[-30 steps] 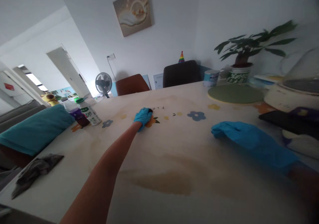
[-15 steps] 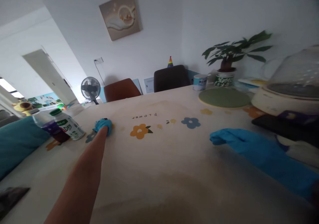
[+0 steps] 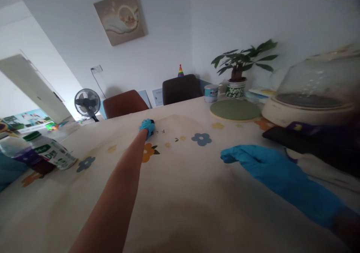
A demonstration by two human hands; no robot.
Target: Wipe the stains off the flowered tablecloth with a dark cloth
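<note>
My left hand (image 3: 147,128), in a blue glove, is stretched far across the table and pressed down on the flowered tablecloth (image 3: 180,178), covering part of the printed lettering. Its fingers are closed; a small dark edge shows at their far side, too little to name. Just below that hand an orange printed flower is partly hidden by my forearm. On the right, my right hand (image 3: 239,154) wears a long blue glove and lies low over the cloth with its fingers curled together. Nothing shows in it. A blue printed flower lies beyond its fingertips.
Two bottles, one green-capped (image 3: 53,151) and one purple-labelled (image 3: 30,155), stand at left. Along the back right are a green round mat (image 3: 235,109), a can (image 3: 210,93) and a potted plant (image 3: 236,86). A glass-domed appliance (image 3: 306,108) and a black flat object (image 3: 298,142) lie right.
My left hand has slid right across the cloth, from near the bottles to the printed lettering. My right hand keeps its curled shape. The view has turned slightly left-to-right.
</note>
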